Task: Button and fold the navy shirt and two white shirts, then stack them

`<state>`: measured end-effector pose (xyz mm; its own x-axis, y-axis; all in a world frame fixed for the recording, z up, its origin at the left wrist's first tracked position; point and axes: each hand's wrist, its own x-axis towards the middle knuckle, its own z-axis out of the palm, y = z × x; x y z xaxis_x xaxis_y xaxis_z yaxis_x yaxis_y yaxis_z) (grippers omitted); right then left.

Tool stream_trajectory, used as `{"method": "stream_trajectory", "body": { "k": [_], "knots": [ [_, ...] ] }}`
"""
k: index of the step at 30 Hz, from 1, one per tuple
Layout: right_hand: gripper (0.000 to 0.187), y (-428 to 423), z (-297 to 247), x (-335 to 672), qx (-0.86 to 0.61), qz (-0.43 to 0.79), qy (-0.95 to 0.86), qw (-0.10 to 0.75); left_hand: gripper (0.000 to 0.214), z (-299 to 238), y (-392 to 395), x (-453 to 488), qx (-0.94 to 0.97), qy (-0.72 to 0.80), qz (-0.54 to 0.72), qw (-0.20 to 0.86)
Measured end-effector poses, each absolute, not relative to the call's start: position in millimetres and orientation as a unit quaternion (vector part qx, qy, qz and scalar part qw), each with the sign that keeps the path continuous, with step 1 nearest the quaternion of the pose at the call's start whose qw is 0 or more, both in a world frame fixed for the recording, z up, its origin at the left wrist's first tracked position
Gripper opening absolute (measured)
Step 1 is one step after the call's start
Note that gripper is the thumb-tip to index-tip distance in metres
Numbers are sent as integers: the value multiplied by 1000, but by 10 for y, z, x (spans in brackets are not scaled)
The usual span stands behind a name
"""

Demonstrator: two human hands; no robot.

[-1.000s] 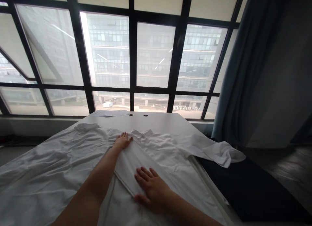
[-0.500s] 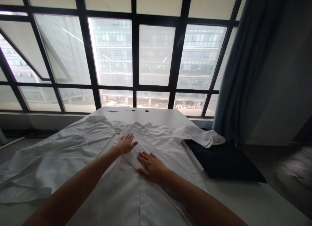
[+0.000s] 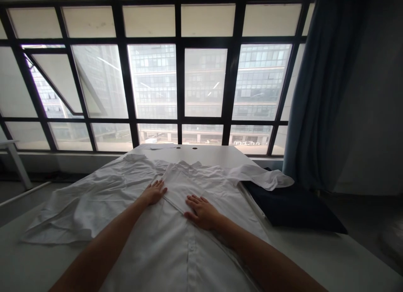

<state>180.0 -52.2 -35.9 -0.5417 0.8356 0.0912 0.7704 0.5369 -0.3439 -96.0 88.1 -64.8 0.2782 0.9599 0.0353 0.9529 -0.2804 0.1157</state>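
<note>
A white button-up shirt [image 3: 163, 237] lies spread on the table, its collar toward the window and its button strip running down the middle. A folded sleeve seems to lie slantwise across its upper front. My left hand [image 3: 153, 192] rests flat on the left side of the shirt, fingers stretched out. Lying on the slanted fold is my right hand [image 3: 201, 212], fingers extended and palm down. Neither hand pinches the cloth. The other sleeve [image 3: 267, 178] reaches out to the right. More wrinkled white cloth [image 3: 85, 199] lies to the left.
Dark navy cloth [image 3: 292, 210] lies at the right side, partly under the sleeve. The white table [image 3: 217, 152] stretches toward the window, with papers [image 3: 154, 146] at its far end. A blue curtain [image 3: 311, 128] hangs at the right.
My left hand has slid left and a little nearer, away from the slanted fold. My right hand stays on the fold. The camera view has tilted up and shifted left.
</note>
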Motion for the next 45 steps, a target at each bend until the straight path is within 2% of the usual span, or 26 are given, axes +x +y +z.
{"method": "stream_trajectory", "body": {
  "k": [7,11,16,20,24,27,31,34,39,45],
  "knots": [
    [69,-510,-359,1799,-475,143,-859,124,51,-298,1101,-755,805,591,-34,-19],
    [70,-502,-379,1802,-476,135,-859,130,53,-356,1271,-521,815,574,37,-71],
    [68,-500,-386,1792,-480,130,-858,128,58,-621,1222,-565,845,531,59,7],
    [65,-515,-369,1782,-483,123,-858,126,62,-596,1185,-719,851,522,35,44],
    [62,-529,-372,1754,-476,120,-861,133,53,-514,1256,-740,878,477,25,20],
    [52,-427,-333,1822,-469,94,-863,166,49,-532,1306,-701,876,478,56,-8],
    [34,-103,-100,2365,-604,-3,-769,210,58,-595,1296,-679,851,521,62,24],
    [38,105,98,3095,-769,-100,-614,148,61,-600,1278,-685,853,518,30,57],
    [31,221,93,4151,-869,-70,-485,69,63,-587,1282,-686,854,516,34,62],
    [4,316,23,4645,-851,-39,-518,71,64,-609,1279,-674,849,524,38,55]
  ]
}}
